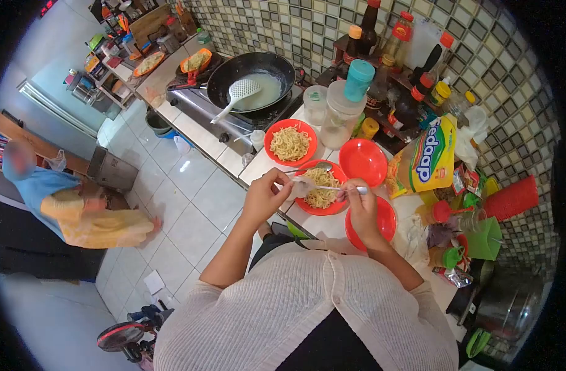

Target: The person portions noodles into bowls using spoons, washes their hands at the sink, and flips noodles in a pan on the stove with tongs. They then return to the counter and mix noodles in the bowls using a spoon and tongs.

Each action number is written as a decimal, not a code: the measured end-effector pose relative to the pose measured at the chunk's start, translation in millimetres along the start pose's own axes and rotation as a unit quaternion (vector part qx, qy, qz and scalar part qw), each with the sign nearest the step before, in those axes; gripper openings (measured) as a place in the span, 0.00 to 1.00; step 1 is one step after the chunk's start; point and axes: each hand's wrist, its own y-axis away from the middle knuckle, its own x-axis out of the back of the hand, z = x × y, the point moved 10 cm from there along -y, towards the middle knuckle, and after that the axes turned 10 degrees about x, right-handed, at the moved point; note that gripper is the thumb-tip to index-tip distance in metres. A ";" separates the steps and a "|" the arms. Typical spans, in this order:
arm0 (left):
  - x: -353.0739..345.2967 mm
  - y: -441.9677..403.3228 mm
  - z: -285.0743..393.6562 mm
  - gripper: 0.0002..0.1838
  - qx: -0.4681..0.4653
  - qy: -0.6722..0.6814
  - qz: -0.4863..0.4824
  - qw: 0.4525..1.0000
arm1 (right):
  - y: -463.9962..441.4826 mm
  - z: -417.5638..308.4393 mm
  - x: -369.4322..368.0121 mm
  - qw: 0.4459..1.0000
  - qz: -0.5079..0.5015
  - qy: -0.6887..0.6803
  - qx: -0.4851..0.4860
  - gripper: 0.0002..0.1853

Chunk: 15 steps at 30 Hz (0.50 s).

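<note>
My left hand (269,196) is closed, fingertips pinching a small whitish translucent packet (302,186). My right hand (362,213) grips a thin metal utensil (332,188) whose far end meets the packet; I cannot make out that end. Below both hands is a red bowl (340,209) of noodles (320,196). A metal spoon (323,166) crosses that bowl's far rim, its handle running toward my left fingers; whether they touch it is unclear. Beyond stands another red bowl (268,143) with noodles. Two red bowls without noodles, one farther (363,162) and one nearer (387,224), sit to the right.
On the stove, a black wok (286,68) holds cloudy liquid and a white slotted ladle (242,91). Clear jars (341,117), sauce bottles (369,25) and a yellow Sedaap pack (426,157) crowd the counter's back and right. A person (66,204) is at the left.
</note>
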 end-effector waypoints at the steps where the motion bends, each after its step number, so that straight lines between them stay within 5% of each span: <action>1: 1.5 -1.0 -0.8 0.08 -0.005 0.012 0.006 1.000 | 0.0 -5.9 4.3 1.000 0.004 0.002 0.000 0.10; 15: -3.3 -18.1 7.2 0.07 0.002 0.049 -0.009 0.999 | 29.3 13.6 80.9 0.969 0.165 -0.173 -0.062 0.10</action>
